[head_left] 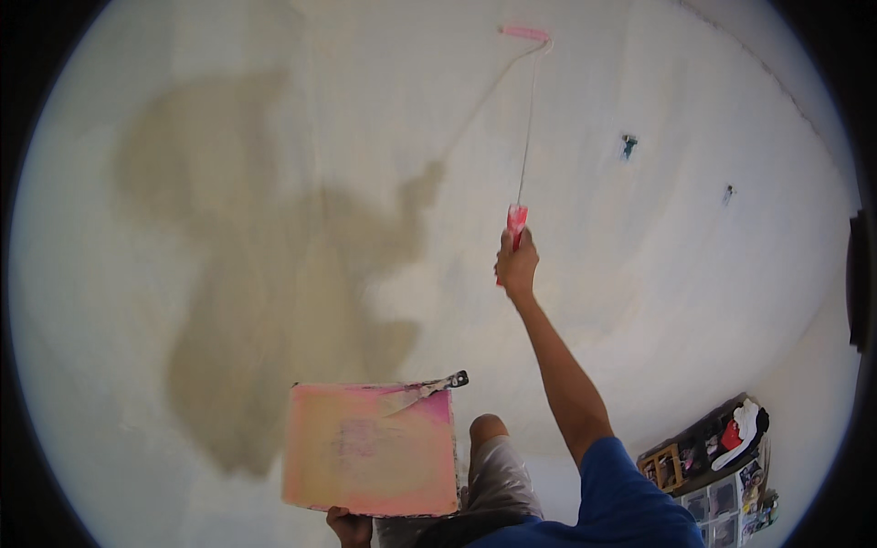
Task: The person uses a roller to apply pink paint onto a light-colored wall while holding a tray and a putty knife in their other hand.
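red is the colour of the handle [518,216] that the right hand [518,267] holds, up in front of the pale wall [585,301]. the fingers of that hand are wrapped tight around it. a long thin wire [527,132] goes up from the handle to the pink roller [524,33], which is high up and looks to be on the wall, or very close to it. this tool should feel light, but the wet end is far from the hand, so it may tip a bit. the wire looks stiff, maybe a little springy, and the roller is likely soft. the handle is the best place to hold, though paint smears on it could make it slippery. the left hand [350,527] is low down, with its fingers curled on the near edge of a flat square tray [393,489]; some of them are hidden. the tray is pink and tan, and it looks thin and stiff, so it may tilt if held at just one edge. a scraper [427,393] lies across its far right corner, with the black handle end poking out, so it could slide off.
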Demonstrator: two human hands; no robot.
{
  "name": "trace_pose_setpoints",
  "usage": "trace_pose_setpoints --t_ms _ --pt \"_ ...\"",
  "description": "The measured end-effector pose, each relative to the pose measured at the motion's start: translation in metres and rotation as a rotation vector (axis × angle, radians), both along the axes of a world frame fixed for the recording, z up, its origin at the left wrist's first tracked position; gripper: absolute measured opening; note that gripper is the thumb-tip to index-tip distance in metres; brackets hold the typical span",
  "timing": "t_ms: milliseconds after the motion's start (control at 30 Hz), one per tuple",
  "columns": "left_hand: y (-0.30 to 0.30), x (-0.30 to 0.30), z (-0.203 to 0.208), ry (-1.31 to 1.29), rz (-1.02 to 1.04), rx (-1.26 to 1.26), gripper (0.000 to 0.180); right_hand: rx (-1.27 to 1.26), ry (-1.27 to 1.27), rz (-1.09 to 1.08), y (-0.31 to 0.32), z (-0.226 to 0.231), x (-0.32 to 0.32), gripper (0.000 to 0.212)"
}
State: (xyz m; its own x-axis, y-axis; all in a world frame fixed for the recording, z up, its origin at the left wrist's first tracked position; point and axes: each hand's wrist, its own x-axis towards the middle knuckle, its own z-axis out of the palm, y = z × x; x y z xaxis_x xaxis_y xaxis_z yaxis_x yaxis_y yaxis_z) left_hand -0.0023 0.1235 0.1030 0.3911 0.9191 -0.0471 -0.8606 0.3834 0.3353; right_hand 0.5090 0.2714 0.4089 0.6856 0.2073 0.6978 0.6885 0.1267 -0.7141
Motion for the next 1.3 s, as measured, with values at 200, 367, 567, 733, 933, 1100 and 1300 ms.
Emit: trace_pose_setpoints --t_ms 200,367,567,733,933,1100,1300 --pt "-0.042 0.027 0.052 0.155 0.302 -0.269 0.034 -0.146 0.095 -0.035 -0.035 -0.171 -0.048 0.036" --pt "-0.026 0.024 0.012 0.038 0.153 -0.101 0.039 -0.34 0.396 0.095 -0.066 -0.289 -0.113 0.045" --pt "-0.019 0.01 0.036 0.099 0.152 -0.317 0.025 -0.59 0.594 0.109 -0.09 -0.339 -0.17 0.037" --pt "-0.017 0.012 0.06 0.106 0.21 -0.306 0.023 -0.479 0.488 0.038 -0.067 -0.34 -0.182 0.031" --pt "-0.007 0.001 0.017 0.127 0.109 -0.195 0.042 -0.199 0.646 0.22 -0.014 -0.311 -0.148 0.023" --pt "0.0 0.044 0.05 0.213 0.221 -0.416 0.011 -0.328 0.561 0.151 -0.027 -0.332 -0.142 0.024" --pt "-0.004 0.019 0.018 0.145 0.143 -0.3 0.015 -0.578 0.59 0.078 -0.067 -0.367 -0.173 0.036"
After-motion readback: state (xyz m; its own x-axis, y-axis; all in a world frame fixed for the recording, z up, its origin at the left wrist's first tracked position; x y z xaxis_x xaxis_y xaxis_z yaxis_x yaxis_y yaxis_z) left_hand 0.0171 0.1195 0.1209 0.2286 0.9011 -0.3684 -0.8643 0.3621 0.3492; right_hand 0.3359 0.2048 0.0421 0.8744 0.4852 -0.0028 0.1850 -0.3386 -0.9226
